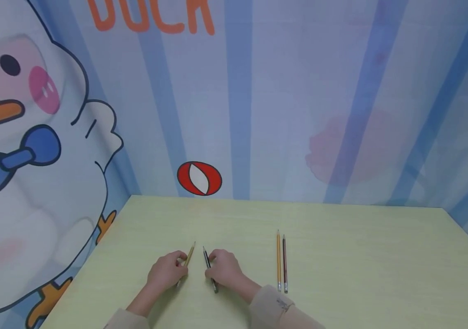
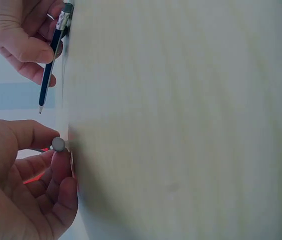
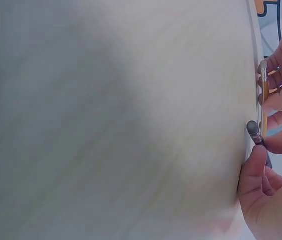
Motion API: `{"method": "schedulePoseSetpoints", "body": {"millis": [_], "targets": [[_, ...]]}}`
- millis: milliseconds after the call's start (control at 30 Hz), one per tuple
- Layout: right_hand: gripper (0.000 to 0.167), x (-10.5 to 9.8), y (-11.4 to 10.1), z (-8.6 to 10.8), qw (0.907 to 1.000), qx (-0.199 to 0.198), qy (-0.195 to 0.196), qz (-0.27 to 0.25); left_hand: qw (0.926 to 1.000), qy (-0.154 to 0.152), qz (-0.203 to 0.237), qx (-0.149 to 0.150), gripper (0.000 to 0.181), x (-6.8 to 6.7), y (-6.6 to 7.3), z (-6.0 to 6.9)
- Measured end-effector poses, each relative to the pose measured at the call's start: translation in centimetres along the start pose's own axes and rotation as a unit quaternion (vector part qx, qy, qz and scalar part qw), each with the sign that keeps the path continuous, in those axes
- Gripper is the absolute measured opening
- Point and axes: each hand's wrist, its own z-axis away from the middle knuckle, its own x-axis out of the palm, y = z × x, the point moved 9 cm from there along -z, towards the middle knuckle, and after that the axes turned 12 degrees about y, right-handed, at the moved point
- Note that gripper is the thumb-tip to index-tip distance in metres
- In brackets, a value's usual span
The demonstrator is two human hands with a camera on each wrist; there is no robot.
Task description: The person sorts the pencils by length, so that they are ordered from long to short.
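My left hand (image 1: 167,271) pinches a yellow pencil (image 1: 190,255) between thumb and fingers, its tip pointing away from me. In the left wrist view only the pale eraser end (image 2: 58,144) of that pencil shows clearly. A black pencil (image 1: 207,259) is pinched by my right hand (image 1: 226,268), tilted with its tip toward the far left. Its metal band and dark eraser (image 3: 253,128) face the right wrist camera. The two pencils are apart, their tips close together. Right of the hands, an orange-yellow pencil (image 1: 278,260) and a dark red pencil (image 1: 285,263) lie side by side on the table.
The pale yellow table (image 1: 361,256) reaches back to a blue striped cloth backdrop (image 1: 279,91). A large duck (image 1: 20,237) is printed on the backdrop at the left, and a red and white oval (image 1: 199,178) above the table's back edge.
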Motion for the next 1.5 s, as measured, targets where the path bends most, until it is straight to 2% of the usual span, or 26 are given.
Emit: {"method": "schedulePoseSetpoints", "body": {"millis": [267, 433, 567, 800, 933, 1167, 1267, 1500], "targets": [[0.024, -1.3, 0.8, 0.6, 0.9967, 0.029, -0.010, -0.075, 0.9987, 0.017, 0.044, 0.022, 0.035, 0.2, 2.0, 0.5], [0.025, -2.4, 0.9, 0.9, 0.9920, 0.020, -0.022, -0.123, 0.9958, 0.024, 0.082, 0.032, 0.035, 0.4, 3.5, 1.0], [0.026, -3.4, 0.8, 1.3, 0.9873, 0.010, -0.029, -0.156, 0.9903, 0.028, 0.130, 0.040, 0.035, 0.4, 4.7, 1.5], [0.030, -5.0, 1.0, 2.0, 0.9775, 0.012, -0.046, -0.205, 0.9760, 0.022, 0.211, 0.049, 0.030, 0.9, 6.8, 2.5], [0.031, -6.0, 1.4, 2.5, 0.9741, 0.012, -0.050, -0.220, 0.9670, 0.005, 0.249, 0.051, 0.030, 1.4, 8.0, 3.2], [0.031, -7.6, 2.4, 3.4, 0.9664, 0.015, -0.051, -0.252, 0.9419, -0.051, 0.329, 0.043, 0.033, 3.1, 9.6, 4.4], [0.031, -8.0, 3.0, 3.7, 0.9638, 0.022, -0.053, -0.260, 0.9364, -0.071, 0.342, 0.037, 0.032, 3.9, 10.0, 4.7], [0.030, -8.8, 4.5, 4.5, 0.9644, 0.036, -0.060, -0.255, 0.9308, -0.100, 0.351, 0.025, 0.030, 5.8, 11.0, 5.6]]}}
